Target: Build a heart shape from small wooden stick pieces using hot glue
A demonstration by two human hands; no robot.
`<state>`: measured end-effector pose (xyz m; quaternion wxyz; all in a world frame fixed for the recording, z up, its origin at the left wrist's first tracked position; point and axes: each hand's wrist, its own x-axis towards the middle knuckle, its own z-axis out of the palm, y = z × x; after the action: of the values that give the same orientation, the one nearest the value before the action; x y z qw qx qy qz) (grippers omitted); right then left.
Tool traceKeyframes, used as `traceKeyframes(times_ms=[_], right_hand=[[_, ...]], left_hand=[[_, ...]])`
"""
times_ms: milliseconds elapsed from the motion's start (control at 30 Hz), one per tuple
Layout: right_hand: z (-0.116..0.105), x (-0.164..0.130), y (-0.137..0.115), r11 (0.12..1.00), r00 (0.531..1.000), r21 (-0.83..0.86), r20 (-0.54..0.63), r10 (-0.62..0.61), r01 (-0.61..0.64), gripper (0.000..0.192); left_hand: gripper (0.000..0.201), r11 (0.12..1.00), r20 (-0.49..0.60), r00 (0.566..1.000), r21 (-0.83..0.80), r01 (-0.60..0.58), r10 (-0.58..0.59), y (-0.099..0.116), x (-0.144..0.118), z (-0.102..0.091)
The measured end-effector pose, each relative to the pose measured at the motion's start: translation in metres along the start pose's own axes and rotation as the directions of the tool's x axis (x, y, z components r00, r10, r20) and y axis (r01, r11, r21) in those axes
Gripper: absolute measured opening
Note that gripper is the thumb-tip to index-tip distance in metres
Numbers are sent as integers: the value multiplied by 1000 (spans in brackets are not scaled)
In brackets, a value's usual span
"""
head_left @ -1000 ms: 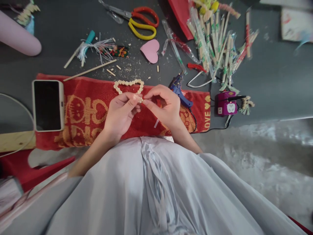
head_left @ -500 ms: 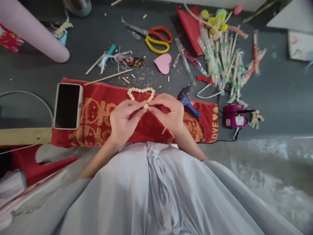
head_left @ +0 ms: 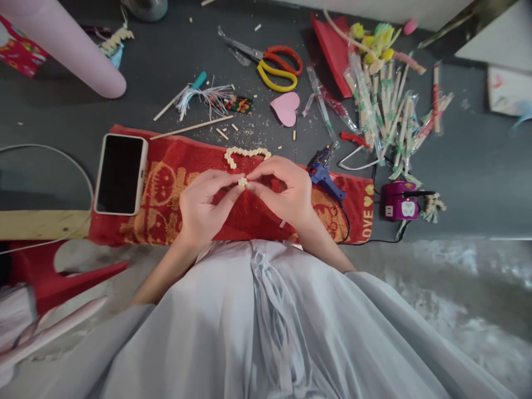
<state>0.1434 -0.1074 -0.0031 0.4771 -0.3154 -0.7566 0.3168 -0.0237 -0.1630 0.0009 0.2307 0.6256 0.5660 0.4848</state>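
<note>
A small cream flower-shaped cluster of short stick pieces (head_left: 243,182) is pinched between both hands above the red towel (head_left: 199,152). My left hand (head_left: 203,205) grips its left side between thumb and fingertips, and my right hand (head_left: 285,191) does the same from the right. Just beyond them on the towel lies a cream chain of similar little clusters (head_left: 248,152), bent into a curve, its right end partly hidden by my right hand. A blue glue gun (head_left: 326,177) rests on the towel to the right of that hand.
A white-edged phone (head_left: 120,174) lies on the towel's left end. Scissors (head_left: 274,66), a pink heart (head_left: 285,108) and thin sticks (head_left: 191,127) are scattered behind. Wrapped chopsticks (head_left: 386,105) pile at the right, beyond a purple box (head_left: 399,200). A pink cylinder (head_left: 75,50) stands far left.
The view has shifted slightly, so most table items appear further right. Both hands still pinch the small cluster, which sits a little further left of and nearer than the chain.
</note>
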Motion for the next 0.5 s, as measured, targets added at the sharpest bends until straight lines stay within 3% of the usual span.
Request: traceKeyframes(times_ms=[233, 500], right_hand=[[-8, 4, -2, 997, 992, -57, 119, -48, 55, 14], [-13, 5, -5, 995, 986, -73, 156, -58, 70, 16]], left_hand=[[15, 989, 78, 993, -114, 97, -88, 3, 3, -7], [13, 981, 108, 988, -147, 124, -109, 4, 3, -9]])
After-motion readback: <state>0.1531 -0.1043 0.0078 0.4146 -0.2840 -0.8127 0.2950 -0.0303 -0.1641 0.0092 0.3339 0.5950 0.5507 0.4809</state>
